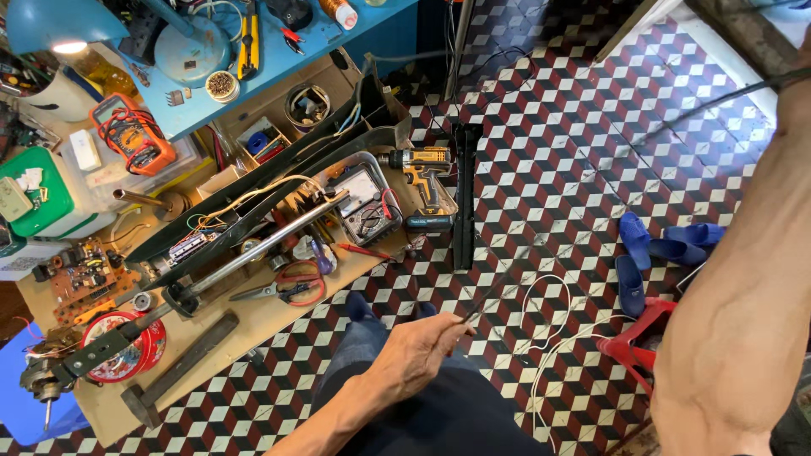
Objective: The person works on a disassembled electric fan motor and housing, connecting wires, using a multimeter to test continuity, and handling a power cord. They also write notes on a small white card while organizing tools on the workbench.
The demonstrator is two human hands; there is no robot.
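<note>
My left hand (418, 350) is pinched shut on a thin black cable (591, 181), which runs taut over the tiled floor (549, 110) toward the upper right. My right forearm (743, 304) is raised; its hand is out of view.

cordless drill (425, 181), multimeter (131, 133) (orange), blue sandals (646, 245)

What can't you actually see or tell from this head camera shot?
- Right hand: cut off by the top right edge; only the forearm shows, so its grip cannot be told.
- Thin dark cable: pinched by the left hand, it runs toward the upper right and leaves the frame; its far end is unseen.
- Circuit board: its parts are too small to identify.
- Legs: partly hidden by the left arm.
</note>
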